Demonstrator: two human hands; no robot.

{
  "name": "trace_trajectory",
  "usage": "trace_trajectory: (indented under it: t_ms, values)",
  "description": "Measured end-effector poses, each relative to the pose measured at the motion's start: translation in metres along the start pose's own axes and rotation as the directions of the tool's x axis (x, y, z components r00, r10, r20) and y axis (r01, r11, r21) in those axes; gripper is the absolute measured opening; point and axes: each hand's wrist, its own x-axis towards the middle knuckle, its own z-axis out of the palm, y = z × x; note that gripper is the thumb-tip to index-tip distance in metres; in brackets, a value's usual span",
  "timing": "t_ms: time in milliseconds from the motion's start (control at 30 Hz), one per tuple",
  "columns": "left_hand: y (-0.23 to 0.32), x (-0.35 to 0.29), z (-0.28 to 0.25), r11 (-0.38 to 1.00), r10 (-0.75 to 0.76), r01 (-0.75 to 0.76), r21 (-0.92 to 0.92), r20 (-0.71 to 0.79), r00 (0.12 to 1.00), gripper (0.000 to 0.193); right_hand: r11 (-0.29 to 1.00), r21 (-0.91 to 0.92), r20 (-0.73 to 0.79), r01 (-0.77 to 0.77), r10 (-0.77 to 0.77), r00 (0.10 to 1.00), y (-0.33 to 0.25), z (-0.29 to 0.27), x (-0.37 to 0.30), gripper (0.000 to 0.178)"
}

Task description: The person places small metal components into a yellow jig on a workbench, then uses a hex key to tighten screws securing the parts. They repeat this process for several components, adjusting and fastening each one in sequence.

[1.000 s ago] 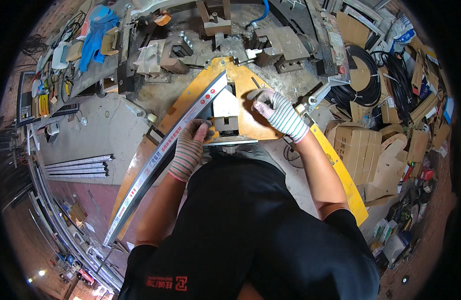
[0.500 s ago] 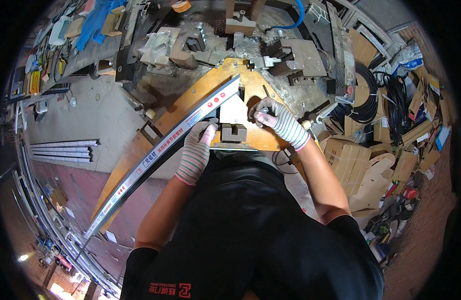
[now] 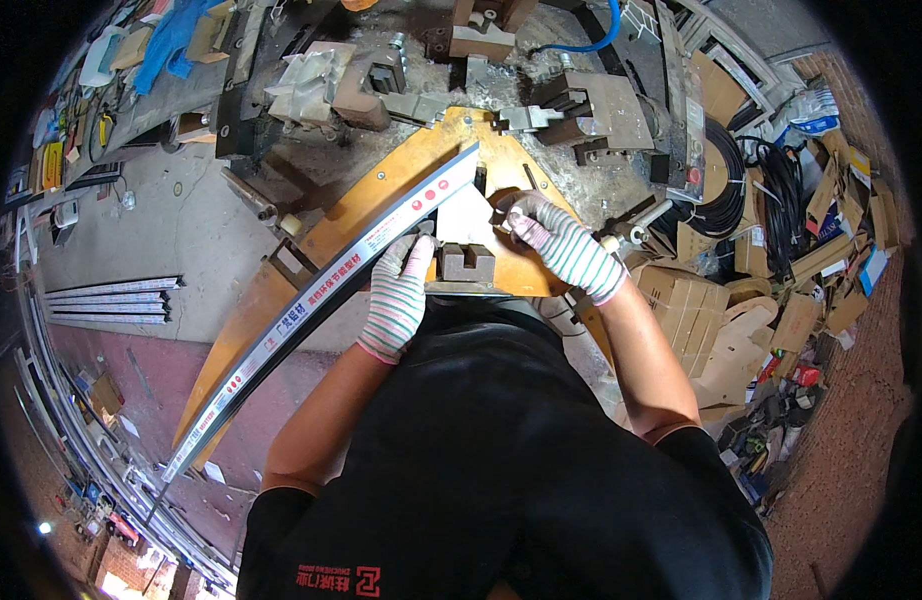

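A long aluminium profile (image 3: 316, 292), covered with white printed film, lies slantwise on an orange-yellow board (image 3: 361, 210). My left hand (image 3: 399, 290), in a striped knit glove, is beside the profile's upper part. Its thumb and fingers are pinched together; a small greyish bit shows at the tips, too small to name. On the other side, my right hand (image 3: 561, 240), gloved alike, hovers over the board's right arm with fingers curled in a pinch. Whatever it holds is hidden. Between the hands are a white plate (image 3: 464, 222) and a notched metal block (image 3: 468, 264).
Beyond the board stand metal clamp blocks (image 3: 606, 115) on a machine bed. Several profiles (image 3: 111, 303) lie at left on a grey surface. Cardboard boxes (image 3: 681, 310) and coiled black cable (image 3: 726, 185) crowd the right side. A blue hose (image 3: 596, 40) runs at the back.
The view has shifted slightly. My left fingertips have risen a little along the profile, and a small greyish bit now shows there. My right hand keeps its curled pinch in nearly the same place.
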Motion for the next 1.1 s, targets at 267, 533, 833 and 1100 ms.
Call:
trace_trajectory:
  t_ms: [267,533,833,1100]
  values:
    - [0.007,0.006,0.018,0.999,-0.027,0.023,-0.044,-0.072,0.997,0.025,0.916,-0.312,0.228,0.251,-0.184,0.956,-0.002,0.000,0.020,0.020]
    - [0.010,0.004,0.023,0.990,-0.112,0.099,-0.103,-0.134,0.985,0.020,0.920,-0.336,0.252,0.203,-0.120,0.960,0.004,-0.002,0.034,0.022]
    - [0.006,0.004,0.024,0.988,-0.095,0.070,-0.137,-0.180,0.979,0.021,0.962,-0.182,0.177,0.204,-0.172,0.969,0.011,0.008,0.031,0.022]
    - [0.003,0.001,0.026,0.958,-0.190,0.128,-0.255,-0.233,0.954,0.025,0.997,0.069,-0.030,-0.025,0.027,0.999,0.000,0.022,0.015,0.058]
